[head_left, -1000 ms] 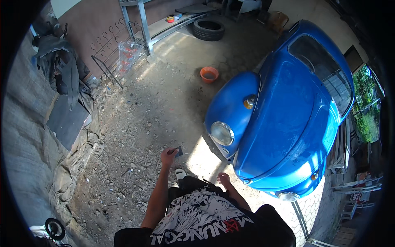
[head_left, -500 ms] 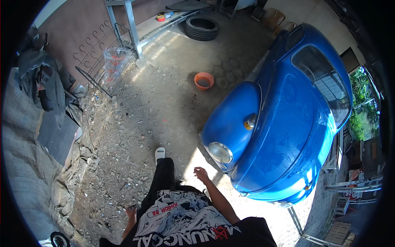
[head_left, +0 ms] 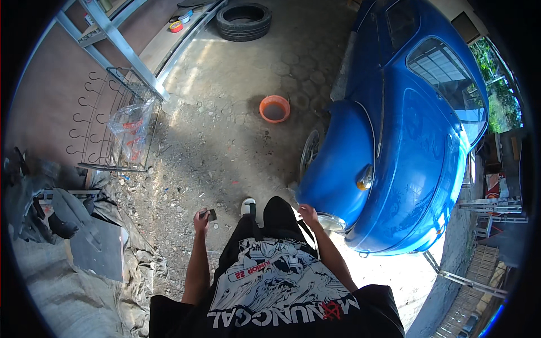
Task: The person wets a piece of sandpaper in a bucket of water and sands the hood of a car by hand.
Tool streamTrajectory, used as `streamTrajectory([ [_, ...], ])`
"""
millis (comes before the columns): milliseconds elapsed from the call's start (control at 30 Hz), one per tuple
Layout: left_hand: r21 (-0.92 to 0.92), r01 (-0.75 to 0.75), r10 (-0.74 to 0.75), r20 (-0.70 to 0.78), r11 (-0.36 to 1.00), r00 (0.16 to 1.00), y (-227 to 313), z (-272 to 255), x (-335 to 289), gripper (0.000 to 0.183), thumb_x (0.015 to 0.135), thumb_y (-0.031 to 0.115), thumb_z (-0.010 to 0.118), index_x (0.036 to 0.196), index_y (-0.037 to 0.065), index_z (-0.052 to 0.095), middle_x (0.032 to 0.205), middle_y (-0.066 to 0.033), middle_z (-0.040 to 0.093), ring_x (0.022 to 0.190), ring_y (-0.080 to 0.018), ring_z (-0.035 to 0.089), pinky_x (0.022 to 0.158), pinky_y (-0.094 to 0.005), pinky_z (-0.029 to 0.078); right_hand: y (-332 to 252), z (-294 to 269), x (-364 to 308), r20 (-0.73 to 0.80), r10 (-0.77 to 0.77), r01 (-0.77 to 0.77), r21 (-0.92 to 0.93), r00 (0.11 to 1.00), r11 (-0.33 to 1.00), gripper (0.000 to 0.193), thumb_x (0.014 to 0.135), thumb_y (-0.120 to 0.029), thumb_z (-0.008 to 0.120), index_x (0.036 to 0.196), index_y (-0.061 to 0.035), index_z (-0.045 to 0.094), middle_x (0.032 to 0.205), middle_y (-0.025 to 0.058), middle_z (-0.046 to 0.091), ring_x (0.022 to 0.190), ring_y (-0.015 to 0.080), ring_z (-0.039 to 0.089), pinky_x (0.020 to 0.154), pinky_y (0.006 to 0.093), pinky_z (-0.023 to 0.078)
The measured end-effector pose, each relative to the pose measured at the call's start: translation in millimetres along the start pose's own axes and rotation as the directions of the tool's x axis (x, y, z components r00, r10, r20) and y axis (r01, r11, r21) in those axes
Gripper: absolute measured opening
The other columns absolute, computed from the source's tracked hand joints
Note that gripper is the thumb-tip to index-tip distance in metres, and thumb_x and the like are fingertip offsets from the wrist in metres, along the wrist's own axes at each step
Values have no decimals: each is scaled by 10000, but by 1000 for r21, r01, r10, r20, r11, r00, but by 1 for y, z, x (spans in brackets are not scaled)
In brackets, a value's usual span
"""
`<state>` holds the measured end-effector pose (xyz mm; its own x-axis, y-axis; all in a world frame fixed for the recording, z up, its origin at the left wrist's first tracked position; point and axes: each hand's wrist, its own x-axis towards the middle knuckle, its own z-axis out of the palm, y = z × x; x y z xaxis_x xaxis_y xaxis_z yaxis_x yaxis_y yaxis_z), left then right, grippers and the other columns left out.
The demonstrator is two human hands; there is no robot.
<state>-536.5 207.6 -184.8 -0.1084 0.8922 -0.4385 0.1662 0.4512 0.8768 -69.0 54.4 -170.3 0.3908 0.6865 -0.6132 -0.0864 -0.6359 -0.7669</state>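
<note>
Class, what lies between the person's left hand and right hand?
In the head view, left hand to right hand: a small dark rectangular piece, stony ground, a white shoe and black-trousered legs.

"Where does this view look from?"

"The person's own head: it is the left one of two wide fisheye cameras worn side by side there."

"Which way does it face?"

"Down and ahead. The printed shirt (head_left: 282, 281) lies nearest, the hands (head_left: 308, 215) come just beyond it, and the ground (head_left: 203, 149) stretches off to a tyre (head_left: 243, 33) on the far side."

"And how much does it take in?"

"Plenty, from a wire rack (head_left: 112, 167) on the left to a blue car (head_left: 403, 141) on the right, with straight edges bending toward the dark round rim."
</note>
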Motion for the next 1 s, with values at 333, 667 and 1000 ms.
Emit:
streamTrajectory([
  [333, 83, -247, 191, 421, 965, 887, 219, 211, 232, 231, 865, 130, 721, 1058, 22, 655, 911, -46, 694, 813, -86, 622, 735, -249, 499, -178, 46, 166, 113, -182, 163, 159, 977, 974, 351, 920, -204, 618, 1214, -14, 590, 967, 80, 688, 795, 149, 646, 658, 283, 504],
  [667, 90, 45, -84, 493, 995, 866, 223, 334, 300, 261, 850, 124, 751, 1062, 32, 630, 919, -44, 691, 774, -87, 630, 635, -252, 508, -276, 71, 342, 378, 25, -85, 141, 925, 986, 427, 930, -269, 655, 1285, -51, 557, 1066, 59, 678, 905, 143, 634, 766, 306, 512],
  [1000, 142, 91, -161, 629, 986, 760, 125, 463, 429, 335, 889, 130, 710, 1174, 30, 566, 1016, -55, 664, 899, -112, 629, 764, -280, 524, -200, 91, 539, 294, 37, -109, 232, 955, 967, 381, 849, -114, 715, 1210, -57, 608, 1122, 92, 673, 923, 135, 654, 758, 280, 522],
])
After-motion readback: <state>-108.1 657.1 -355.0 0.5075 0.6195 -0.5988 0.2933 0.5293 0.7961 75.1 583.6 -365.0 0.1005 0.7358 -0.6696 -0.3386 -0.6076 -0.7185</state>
